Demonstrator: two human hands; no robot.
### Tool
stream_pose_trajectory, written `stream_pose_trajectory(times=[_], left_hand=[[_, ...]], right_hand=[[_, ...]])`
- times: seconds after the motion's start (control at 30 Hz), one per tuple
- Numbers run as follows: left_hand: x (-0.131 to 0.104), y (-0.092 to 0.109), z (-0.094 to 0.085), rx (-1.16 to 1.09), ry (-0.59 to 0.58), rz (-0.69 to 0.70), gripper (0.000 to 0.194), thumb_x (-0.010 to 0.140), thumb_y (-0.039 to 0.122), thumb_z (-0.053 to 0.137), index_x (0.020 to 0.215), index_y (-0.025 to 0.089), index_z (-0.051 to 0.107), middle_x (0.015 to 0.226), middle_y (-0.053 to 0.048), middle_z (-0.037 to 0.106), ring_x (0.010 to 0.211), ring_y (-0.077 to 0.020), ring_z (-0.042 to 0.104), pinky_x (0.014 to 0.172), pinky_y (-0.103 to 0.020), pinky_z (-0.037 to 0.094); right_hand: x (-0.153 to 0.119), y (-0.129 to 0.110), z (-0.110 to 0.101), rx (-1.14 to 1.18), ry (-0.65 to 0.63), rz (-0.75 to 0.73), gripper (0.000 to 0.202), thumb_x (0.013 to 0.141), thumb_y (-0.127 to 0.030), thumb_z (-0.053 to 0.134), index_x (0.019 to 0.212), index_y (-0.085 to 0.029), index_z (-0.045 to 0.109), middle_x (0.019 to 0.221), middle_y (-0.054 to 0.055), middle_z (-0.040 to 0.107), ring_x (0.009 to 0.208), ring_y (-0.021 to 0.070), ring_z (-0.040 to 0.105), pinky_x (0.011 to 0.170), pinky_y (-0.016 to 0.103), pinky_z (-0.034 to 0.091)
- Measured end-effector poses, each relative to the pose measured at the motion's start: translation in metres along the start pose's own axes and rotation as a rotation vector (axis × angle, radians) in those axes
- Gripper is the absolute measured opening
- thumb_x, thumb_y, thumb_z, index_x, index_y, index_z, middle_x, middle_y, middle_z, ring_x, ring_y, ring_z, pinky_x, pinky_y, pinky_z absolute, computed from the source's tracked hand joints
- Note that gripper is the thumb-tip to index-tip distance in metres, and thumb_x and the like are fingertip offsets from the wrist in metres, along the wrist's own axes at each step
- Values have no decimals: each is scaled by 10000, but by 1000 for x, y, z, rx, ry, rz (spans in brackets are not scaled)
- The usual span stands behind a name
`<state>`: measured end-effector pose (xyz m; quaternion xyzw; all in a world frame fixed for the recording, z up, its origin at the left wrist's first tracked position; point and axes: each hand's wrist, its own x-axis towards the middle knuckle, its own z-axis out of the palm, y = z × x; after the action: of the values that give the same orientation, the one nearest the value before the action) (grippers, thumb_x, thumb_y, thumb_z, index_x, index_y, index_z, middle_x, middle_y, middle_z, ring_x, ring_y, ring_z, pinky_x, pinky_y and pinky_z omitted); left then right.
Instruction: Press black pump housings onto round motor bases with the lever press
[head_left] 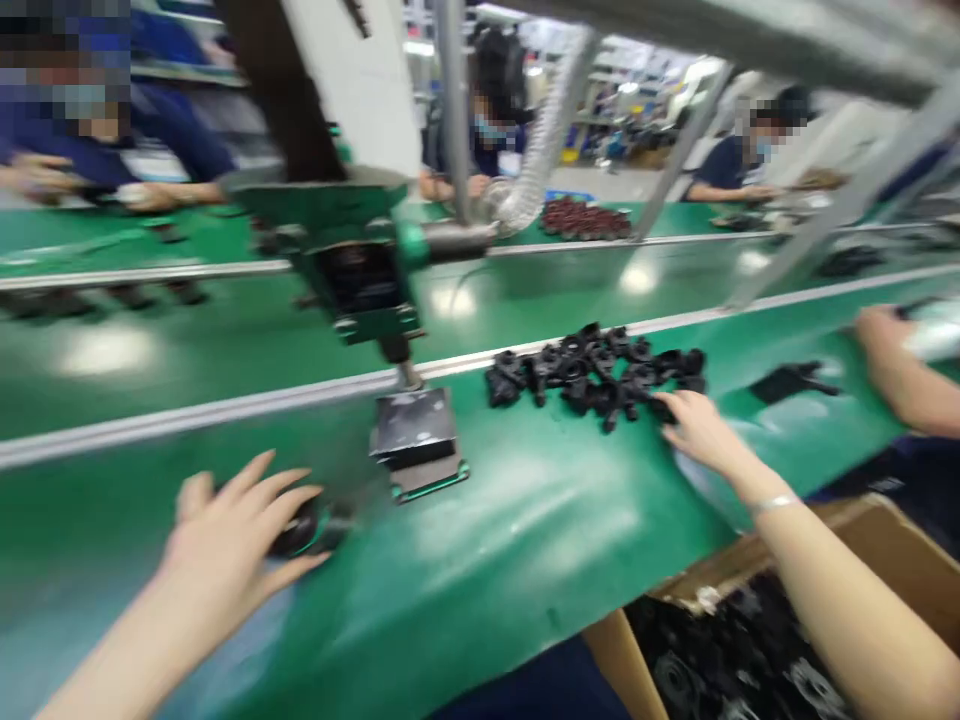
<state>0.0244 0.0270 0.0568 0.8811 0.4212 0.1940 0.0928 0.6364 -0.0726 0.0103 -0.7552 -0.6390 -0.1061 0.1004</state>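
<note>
On the left of the green work surface, my left hand (232,530) has its thumb and fingers curved about a round black part (301,530). That part is blurred and half covered by the hand. My right hand (701,430) is at the right end of a heap of black plastic parts (577,370), its fingertips closed on one black plastic part (661,410) there. Between my hands stands a small dark block (415,428) on a base plate, under the tip of a green press head (360,270).
Below my right arm, an open cardboard box (862,540) holds many black parts. A black glove-like item (795,382) lies farther right, near another person's arm (911,380). A metal rail (225,405) runs behind the block. Several people sit across the bench.
</note>
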Motion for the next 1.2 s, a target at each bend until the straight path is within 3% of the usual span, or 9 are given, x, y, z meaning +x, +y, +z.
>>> stream_pose_trajectory(times=[0.1,0.23,0.3,0.4,0.5,0.6,0.8,0.97,1.2], left_hand=[[-14,25,8,-30,-139,0,442,731,408,743,1095,212,586,1283,-122,589,1305,-368,462,1120,-609,284],[-18,58,40,-357,-171,-59,537,745,366,766,1184,215,497,1271,-110,534,1207,-248,528,1028,-395,465],[-18,68,57,-483,-150,-47,571,733,355,784,1196,213,481,1230,-104,540,1178,-241,538,1011,-383,476],[-18,76,77,-601,-85,-38,632,722,351,796,1230,213,448,1231,-111,539,1196,-256,524,1038,-419,453],[-20,78,87,-672,-56,-98,717,718,328,798,1293,219,384,1267,-118,531,1218,-267,520,1063,-456,431],[-24,78,91,-737,-43,-155,777,711,284,791,1335,209,334,1304,-131,519,1238,-278,523,1073,-468,429],[-27,82,96,-912,-29,-252,779,704,232,790,1336,212,335,1293,-123,572,1218,-263,570,1050,-438,474],[-26,81,97,-908,-24,-234,685,709,231,791,1275,223,404,1290,-94,583,1226,-256,565,1059,-436,471],[-28,81,96,-863,-32,-226,665,723,213,785,1277,219,416,1309,-97,572,1245,-256,547,1082,-453,445]], right_hand=[[-12,-10,9,34,50,-74,518,878,-481,305,983,-105,646,799,140,563,738,123,536,726,283,414],[-14,-31,-17,56,60,-85,536,842,-599,337,1008,-149,577,865,151,592,669,98,528,642,280,392],[-16,-67,-36,156,-6,-143,482,808,-538,443,1083,-153,534,930,133,604,715,96,567,634,248,432],[-17,-146,-47,305,-248,-389,425,734,-320,522,1120,-142,523,1057,106,587,889,106,597,755,217,522],[-14,-214,-36,336,-443,-640,500,695,-138,452,1182,-180,555,1273,85,486,1144,129,528,996,297,520],[-14,-250,-21,365,-422,-721,598,718,-99,420,1287,-255,519,1421,50,358,1331,162,388,1120,394,443],[-40,-264,-2,434,-298,-601,423,880,-328,464,1290,-232,511,1373,83,425,1302,152,420,1098,395,451],[-58,-280,5,537,-270,-545,462,884,-332,490,1325,-201,460,1373,88,434,1329,122,402,1109,335,444],[-44,-281,2,674,-204,-441,228,845,-332,581,1006,-177,625,1145,41,612,1112,71,580,978,246,515]])
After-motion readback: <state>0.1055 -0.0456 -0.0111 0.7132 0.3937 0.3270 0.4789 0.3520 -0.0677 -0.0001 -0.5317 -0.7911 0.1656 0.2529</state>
